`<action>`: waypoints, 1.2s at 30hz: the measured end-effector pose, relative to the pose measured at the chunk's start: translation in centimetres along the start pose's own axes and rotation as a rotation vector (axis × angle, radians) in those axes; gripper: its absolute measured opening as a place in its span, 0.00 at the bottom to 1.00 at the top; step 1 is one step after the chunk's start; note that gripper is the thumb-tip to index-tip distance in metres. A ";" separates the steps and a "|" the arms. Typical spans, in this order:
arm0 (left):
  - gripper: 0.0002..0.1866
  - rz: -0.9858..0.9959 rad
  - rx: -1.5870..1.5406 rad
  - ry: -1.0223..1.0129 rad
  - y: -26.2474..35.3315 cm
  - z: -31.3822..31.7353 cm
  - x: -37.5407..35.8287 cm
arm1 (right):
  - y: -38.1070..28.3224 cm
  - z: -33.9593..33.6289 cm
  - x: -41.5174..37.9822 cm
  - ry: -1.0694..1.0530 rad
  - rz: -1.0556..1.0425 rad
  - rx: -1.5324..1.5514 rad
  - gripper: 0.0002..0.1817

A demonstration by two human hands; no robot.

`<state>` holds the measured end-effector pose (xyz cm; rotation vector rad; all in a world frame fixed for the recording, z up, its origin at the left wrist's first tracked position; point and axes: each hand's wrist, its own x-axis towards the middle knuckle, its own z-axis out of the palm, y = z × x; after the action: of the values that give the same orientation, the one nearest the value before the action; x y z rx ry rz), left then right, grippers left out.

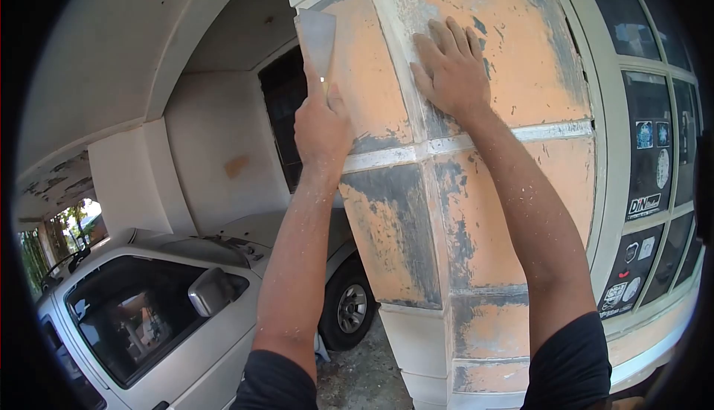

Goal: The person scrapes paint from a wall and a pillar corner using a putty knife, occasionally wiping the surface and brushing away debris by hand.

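My left hand (321, 123) is raised and closed around the handle of a putty knife (317, 40), whose wide metal blade points up against the left edge of a tiled pillar (476, 224). The pillar's orange paint is worn, with grey patches and pale joints. My right hand (451, 68) lies flat, fingers spread, on an upper orange tile of the pillar, to the right of the blade. Both forearms are speckled with white dust.
A silver pickup truck (149, 313) is parked below and left, close to the pillar's base. A window with black panes and stickers (647, 179) is at the right. A pale wall (216, 164) and ceiling stand behind.
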<state>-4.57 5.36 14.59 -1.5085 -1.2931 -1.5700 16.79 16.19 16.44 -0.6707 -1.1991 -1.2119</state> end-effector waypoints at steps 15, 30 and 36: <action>0.21 0.029 -0.066 0.218 -4.5 -0.3 1.9 | -0.4 0.1 0.0 -0.004 0.059 0.019 0.37; 0.34 0.108 0.040 -0.031 -3.9 -2.4 1.3 | -0.7 0.0 0.1 0.041 0.027 -0.024 0.30; 0.32 0.101 -0.031 -0.003 -4.6 -1.1 3.1 | -1.1 0.2 0.4 0.050 0.028 -0.068 0.32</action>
<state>-9.71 6.58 16.66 -1.5709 -1.1809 -1.5300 15.68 15.95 16.65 -0.7019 -1.1075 -1.2435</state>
